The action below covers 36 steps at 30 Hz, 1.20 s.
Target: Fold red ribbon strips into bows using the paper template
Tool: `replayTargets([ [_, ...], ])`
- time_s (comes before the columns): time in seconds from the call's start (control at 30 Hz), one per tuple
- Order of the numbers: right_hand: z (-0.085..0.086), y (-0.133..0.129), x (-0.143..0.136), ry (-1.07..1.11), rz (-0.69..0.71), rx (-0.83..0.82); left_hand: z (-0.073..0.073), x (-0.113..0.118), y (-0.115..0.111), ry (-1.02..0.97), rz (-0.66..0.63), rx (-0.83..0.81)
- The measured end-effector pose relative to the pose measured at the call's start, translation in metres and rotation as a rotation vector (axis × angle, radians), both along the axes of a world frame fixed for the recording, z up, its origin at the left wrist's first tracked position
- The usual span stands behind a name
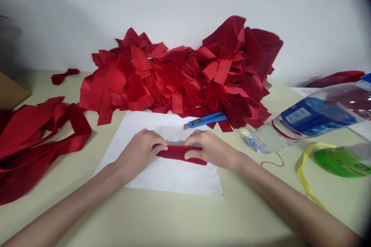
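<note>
A folded strip of red fabric [176, 155] lies over a white sheet of paper [174, 179], held at both ends. My left hand [143, 146] pinches its left end between thumb and fingers. On the right end, my right hand [207, 147] grips the fabric with thumb in front and fingers curled behind. Just behind the strip, a thin straight edge [174, 141] shows between the hands; what it belongs to is hard to make out. A blue utility knife [205, 120] with its blade tip showing rests at the back of the paper.
A large heap of red fabric pieces [174, 81] spans the back against the wall. Long red strips [66, 131] lie at left, near a cardboard box [11, 92]. At right are a clear bottle [313, 115], a green-labelled bottle [342, 162] and a yellow ribbon [304, 173].
</note>
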State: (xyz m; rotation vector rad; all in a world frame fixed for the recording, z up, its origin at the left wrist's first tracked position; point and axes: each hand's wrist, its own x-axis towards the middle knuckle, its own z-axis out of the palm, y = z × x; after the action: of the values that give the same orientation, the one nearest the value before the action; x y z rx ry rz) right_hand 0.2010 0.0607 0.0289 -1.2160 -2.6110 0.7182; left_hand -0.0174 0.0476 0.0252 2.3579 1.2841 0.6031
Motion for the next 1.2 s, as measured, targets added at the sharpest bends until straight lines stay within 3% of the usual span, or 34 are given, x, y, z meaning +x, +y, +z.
replayTargets([
  [0.07, 0.0, -0.001, 0.006, -0.018, -0.012, 0.064, -0.002, -0.001, 0.001, -0.025, -0.003, 0.011],
  [0.13, -0.001, -0.006, 0.01, -0.022, -0.038, 0.285, -0.004, -0.003, 0.002, -0.038, -0.024, 0.126],
  [0.2, -0.003, -0.014, 0.011, -0.069, -0.031, 0.591, -0.008, -0.004, -0.001, 0.01, -0.087, 0.38],
  [0.27, -0.007, -0.023, 0.01, -0.139, 0.012, 0.774, -0.013, -0.004, -0.008, 0.133, -0.198, 0.691],
  [0.33, -0.011, -0.034, 0.006, -0.151, 0.055, 0.76, -0.019, -0.004, -0.019, 0.279, -0.31, 0.918],
  [0.4, -0.015, -0.044, 0.001, -0.108, 0.072, 0.679, -0.024, -0.004, -0.031, 0.36, -0.385, 0.99],
  [0.57, -0.017, -0.055, -0.003, -0.157, 0.193, 0.68, -0.03, -0.012, -0.05, 0.303, -0.407, 0.976],
  [0.77, -0.018, -0.05, 0.009, -0.248, 0.196, 0.87, -0.031, -0.017, -0.046, 0.352, -0.397, 0.965],
  [0.9, -0.013, -0.051, 0.009, -0.211, 0.147, 0.661, -0.031, -0.011, -0.046, 0.33, -0.409, 0.934],
  [1.0, -0.008, -0.053, 0.002, -0.119, 0.14, 0.535, -0.031, -0.008, -0.047, 0.211, -0.343, 0.735],
  [1.2, -0.01, -0.055, -0.015, -0.144, 0.201, 0.483, -0.03, -0.004, -0.046, -0.063, -0.132, 0.199],
])
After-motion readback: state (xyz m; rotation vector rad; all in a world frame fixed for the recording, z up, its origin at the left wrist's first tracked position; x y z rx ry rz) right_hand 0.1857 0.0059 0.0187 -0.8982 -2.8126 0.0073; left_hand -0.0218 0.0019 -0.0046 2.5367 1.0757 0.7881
